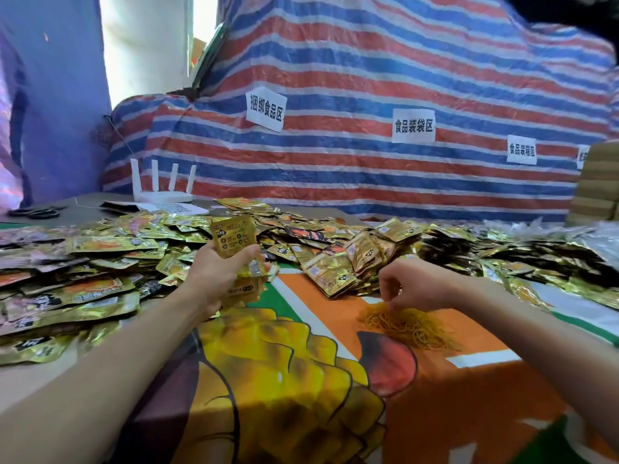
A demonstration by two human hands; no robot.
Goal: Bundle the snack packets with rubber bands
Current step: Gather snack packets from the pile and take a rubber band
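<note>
Gripping a stack of shiny gold snack packets [236,244], the left hand [217,276] stays clear of the right hand [413,289] pinching yellow rubber bands [407,324].

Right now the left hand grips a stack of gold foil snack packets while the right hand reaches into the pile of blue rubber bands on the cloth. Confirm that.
Not quite. The head view shows the pile of thin rubber bands is yellow-orange, not blue. The rest holds: the left hand grips a stack of gold foil snack packets and the right hand reaches into the bands.
</note>
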